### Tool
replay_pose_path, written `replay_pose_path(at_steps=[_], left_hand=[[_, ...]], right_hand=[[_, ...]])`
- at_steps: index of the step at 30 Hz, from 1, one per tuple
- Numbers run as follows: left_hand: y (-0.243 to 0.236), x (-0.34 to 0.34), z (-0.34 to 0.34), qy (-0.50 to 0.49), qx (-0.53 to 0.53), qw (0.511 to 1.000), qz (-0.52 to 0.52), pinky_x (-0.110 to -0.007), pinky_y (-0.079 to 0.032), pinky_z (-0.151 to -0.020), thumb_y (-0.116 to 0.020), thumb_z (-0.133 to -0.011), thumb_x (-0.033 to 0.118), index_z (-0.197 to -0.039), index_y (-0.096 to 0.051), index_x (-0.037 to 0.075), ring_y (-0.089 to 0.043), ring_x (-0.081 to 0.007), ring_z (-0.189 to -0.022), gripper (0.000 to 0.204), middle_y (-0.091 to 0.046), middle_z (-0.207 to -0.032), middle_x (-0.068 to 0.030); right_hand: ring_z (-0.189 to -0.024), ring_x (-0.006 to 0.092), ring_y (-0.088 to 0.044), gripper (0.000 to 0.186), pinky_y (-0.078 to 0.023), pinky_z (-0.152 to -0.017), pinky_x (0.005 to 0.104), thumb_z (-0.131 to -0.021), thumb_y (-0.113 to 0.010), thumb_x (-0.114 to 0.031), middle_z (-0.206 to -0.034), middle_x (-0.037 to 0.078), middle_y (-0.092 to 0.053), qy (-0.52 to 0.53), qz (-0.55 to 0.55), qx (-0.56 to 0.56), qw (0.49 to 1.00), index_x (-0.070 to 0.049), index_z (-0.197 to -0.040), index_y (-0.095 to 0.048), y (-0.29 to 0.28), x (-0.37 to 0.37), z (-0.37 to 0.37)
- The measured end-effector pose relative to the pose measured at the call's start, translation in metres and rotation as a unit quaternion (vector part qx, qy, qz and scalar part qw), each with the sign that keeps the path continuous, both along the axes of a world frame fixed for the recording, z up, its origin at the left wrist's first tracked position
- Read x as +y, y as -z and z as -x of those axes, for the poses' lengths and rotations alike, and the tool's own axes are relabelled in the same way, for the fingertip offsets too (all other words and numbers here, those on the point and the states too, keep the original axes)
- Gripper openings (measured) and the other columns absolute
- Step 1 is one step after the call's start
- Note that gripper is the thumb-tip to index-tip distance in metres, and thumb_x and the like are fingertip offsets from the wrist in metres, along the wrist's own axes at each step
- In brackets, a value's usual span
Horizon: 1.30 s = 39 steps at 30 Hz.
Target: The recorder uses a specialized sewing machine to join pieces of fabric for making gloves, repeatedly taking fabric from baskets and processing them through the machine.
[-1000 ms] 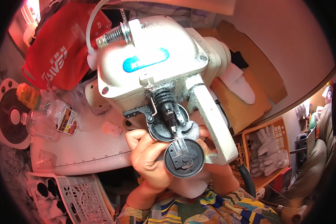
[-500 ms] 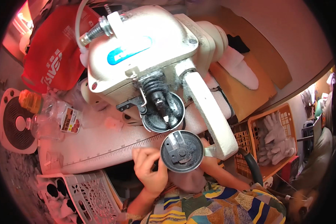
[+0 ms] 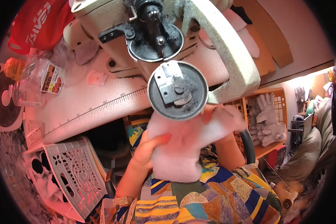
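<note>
A fluffy white piece of fabric point(image 3: 175, 164), pinkish in the light, hangs in front of me under the lower metal disc point(image 3: 179, 89) of a cream sewing machine point(image 3: 93, 22). My left hand point(image 3: 145, 149) grips its left side, thumb on top and fingers behind. My right hand point(image 3: 227, 143) holds its right part, mostly hidden behind the fabric; a few fingers show beside the disc's lower right rim. Just above sits the machine's second, lint-covered disc point(image 3: 155, 46). Whether the fabric's upper edge touches the discs is hidden.
A curved machine arm point(image 3: 239, 56) stands to the right of the discs. Clear plastic bottle point(image 3: 30, 86) and fan point(image 3: 3, 100) are at left. Below them is a grey plastic basket point(image 3: 78, 175) with white pieces. An orange crate point(image 3: 283, 112) at right holds grey-white gloves point(image 3: 267, 119).
My view has tilted down and closer, so the machine appears higher. The fluffy fabric, mostly hidden below the disc before, is now spread between my hands; my left hand has gripped it.
</note>
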<state>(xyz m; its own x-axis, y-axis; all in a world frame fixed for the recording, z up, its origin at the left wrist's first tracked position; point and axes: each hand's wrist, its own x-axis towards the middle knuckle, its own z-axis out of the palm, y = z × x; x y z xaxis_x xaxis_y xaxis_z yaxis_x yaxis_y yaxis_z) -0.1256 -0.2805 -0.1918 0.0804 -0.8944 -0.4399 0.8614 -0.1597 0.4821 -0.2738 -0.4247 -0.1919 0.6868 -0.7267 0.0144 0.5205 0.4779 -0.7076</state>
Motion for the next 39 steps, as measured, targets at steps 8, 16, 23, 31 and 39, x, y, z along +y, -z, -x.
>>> replay_pose_path(at_steps=[8,16,23,31,39], left_hand=[[-0.024,0.018,0.015,-0.015,-0.199,0.977,0.071,-0.039,-0.032,-0.108,-0.068,-0.078,0.004,-0.14,-0.032,-0.002,-0.044,-0.0245,-0.126,0.072,-0.046,-0.135,-0.0136],[-0.026,0.023,0.03,0.046,-0.276,0.957,0.078,-0.037,-0.034,-0.106,-0.067,-0.083,0.007,-0.138,-0.034,-0.002,-0.045,-0.0236,-0.124,0.064,-0.047,-0.132,-0.0135],[-0.023,0.021,0.046,-0.05,-0.362,0.916,0.167,-0.037,-0.041,-0.097,-0.064,-0.085,0.009,-0.124,-0.05,-0.001,-0.054,-0.028,-0.111,0.043,-0.058,-0.114,-0.0146],[-0.032,0.003,-0.001,-0.151,-0.752,0.641,0.04,-0.032,-0.039,-0.086,-0.055,-0.086,0.015,-0.116,-0.055,-0.002,-0.05,-0.0233,-0.103,0.035,-0.054,-0.116,-0.0145],[-0.019,0.001,-0.01,-0.007,-0.505,0.861,0.051,-0.037,-0.036,-0.101,-0.071,-0.079,0.03,-0.139,-0.031,-0.006,-0.049,-0.0238,-0.116,0.08,-0.047,-0.131,-0.0175]], right_hand=[[-0.113,0.0237,-0.051,0.054,-0.04,-0.099,0.0391,-0.09,-0.055,-0.022,-0.12,0.012,-0.05,0.11,0.072,0.054,0.99,-0.006,-0.136,-0.032,-0.039,0.024,0.013],[-0.119,0.0225,-0.043,0.078,-0.035,-0.1,0.0372,-0.079,-0.069,-0.003,-0.132,0.012,-0.04,0.31,0.323,0.214,0.869,-0.003,-0.142,-0.024,-0.029,0.027,0.018],[-0.093,0.033,-0.057,0.055,-0.047,-0.082,0.0403,-0.063,-0.077,-0.015,-0.104,0.016,-0.056,0.075,0.562,0.358,0.742,-0.003,-0.113,-0.058,-0.048,0.043,0.034],[-0.097,0.0089,-0.058,0.026,-0.045,-0.085,0.0248,-0.087,-0.065,-0.008,-0.104,0.002,-0.066,-0.045,-0.003,0.241,0.97,0.002,-0.111,-0.063,-0.014,0.009,0.032],[-0.126,0.0202,-0.044,0.054,-0.032,-0.108,0.0337,-0.088,-0.058,-0.002,-0.136,0.011,-0.047,-0.104,-0.138,0.127,0.977,0.001,-0.139,-0.038,-0.03,0.012,0.022]])
